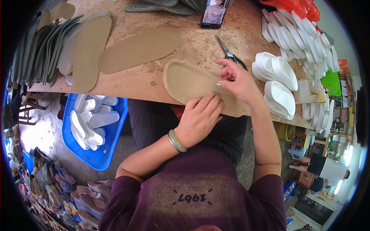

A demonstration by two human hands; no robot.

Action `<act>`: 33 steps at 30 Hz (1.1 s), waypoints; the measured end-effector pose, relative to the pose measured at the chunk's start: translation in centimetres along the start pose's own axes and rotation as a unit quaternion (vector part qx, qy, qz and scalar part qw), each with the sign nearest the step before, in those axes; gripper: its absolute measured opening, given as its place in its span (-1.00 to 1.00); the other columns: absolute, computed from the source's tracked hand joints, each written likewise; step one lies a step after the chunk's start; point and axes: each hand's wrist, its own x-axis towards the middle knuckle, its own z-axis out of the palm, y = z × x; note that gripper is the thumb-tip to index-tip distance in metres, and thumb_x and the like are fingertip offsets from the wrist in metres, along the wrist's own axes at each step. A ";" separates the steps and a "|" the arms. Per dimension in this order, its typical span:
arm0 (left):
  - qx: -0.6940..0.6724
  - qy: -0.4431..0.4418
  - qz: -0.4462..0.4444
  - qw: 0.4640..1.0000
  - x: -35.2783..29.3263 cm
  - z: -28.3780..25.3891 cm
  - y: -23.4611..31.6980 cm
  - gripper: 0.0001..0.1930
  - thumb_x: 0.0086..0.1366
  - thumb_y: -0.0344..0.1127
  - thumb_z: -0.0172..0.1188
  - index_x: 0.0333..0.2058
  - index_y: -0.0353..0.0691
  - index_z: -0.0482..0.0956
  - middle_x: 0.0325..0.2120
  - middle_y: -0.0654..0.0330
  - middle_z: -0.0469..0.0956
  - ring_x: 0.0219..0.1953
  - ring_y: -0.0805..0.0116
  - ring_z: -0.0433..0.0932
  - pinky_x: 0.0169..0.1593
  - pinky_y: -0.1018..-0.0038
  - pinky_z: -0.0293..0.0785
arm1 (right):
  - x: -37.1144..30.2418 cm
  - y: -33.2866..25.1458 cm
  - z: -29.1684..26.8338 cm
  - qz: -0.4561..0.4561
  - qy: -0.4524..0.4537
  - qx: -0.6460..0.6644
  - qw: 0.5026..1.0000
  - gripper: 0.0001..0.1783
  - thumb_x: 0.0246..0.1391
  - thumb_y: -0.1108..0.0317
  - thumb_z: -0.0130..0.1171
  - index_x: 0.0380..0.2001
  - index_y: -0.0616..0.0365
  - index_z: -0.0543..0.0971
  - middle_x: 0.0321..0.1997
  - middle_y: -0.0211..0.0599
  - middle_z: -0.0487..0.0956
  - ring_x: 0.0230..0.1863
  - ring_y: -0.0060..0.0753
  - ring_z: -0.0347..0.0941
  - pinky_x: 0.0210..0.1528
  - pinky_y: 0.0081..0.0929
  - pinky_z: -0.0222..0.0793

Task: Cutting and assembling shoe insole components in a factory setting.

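Scissors [229, 53] lie just beyond the right hand [238, 82], near white soles [284, 73].

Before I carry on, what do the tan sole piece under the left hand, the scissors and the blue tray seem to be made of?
Tan sole piece: matte, perhaps fabric or synthetic leather, going by its puckered edge.
Scissors: blades likely metal, from their grey sheen; dark handles may be plastic.
Blue tray: probably moulded plastic, smooth, with rounded rim and even colour.

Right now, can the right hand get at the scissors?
Likely yes: the scissors lie just past the right hand, and nothing visible stands between them.
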 end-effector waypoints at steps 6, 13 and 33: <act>-0.006 0.007 -0.003 1.000 0.2 0.1 -0.2 -0.51 0.00 -0.24 0.35 -0.04 -0.16 0.51 0.00 0.24 0.48 0.13 0.32 0.41 0.12 0.36 0.26 | 3.3 -2.4 2.3 0.001 0.002 -0.059 0.998 -0.37 -0.07 0.61 0.22 0.15 0.17 0.38 -0.27 -0.47 0.49 -0.27 -0.67 0.38 -0.16 -0.66 0.34; -0.003 0.012 -0.011 1.000 0.3 0.0 0.1 -0.51 -0.01 -0.24 0.35 -0.05 -0.16 0.51 0.00 0.24 0.47 0.12 0.32 0.41 0.11 0.34 0.26 | 3.0 -1.2 1.3 -0.020 -0.033 0.074 0.997 -0.36 -0.08 0.64 0.17 0.16 0.21 0.37 -0.25 -0.41 0.49 -0.19 -0.62 0.41 -0.05 -0.68 0.32; 0.036 -0.110 0.013 0.993 7.4 -3.9 -8.9 -0.88 0.11 -0.34 0.22 -0.35 -0.14 0.58 -0.33 0.27 0.54 -0.18 0.24 0.51 -0.12 0.31 0.35 | 0.9 0.0 5.4 -0.308 0.241 -0.188 0.901 -0.45 -0.16 0.68 0.21 -0.01 0.08 0.48 -0.43 -0.28 0.53 -0.34 -0.16 0.47 -0.24 -0.26 0.35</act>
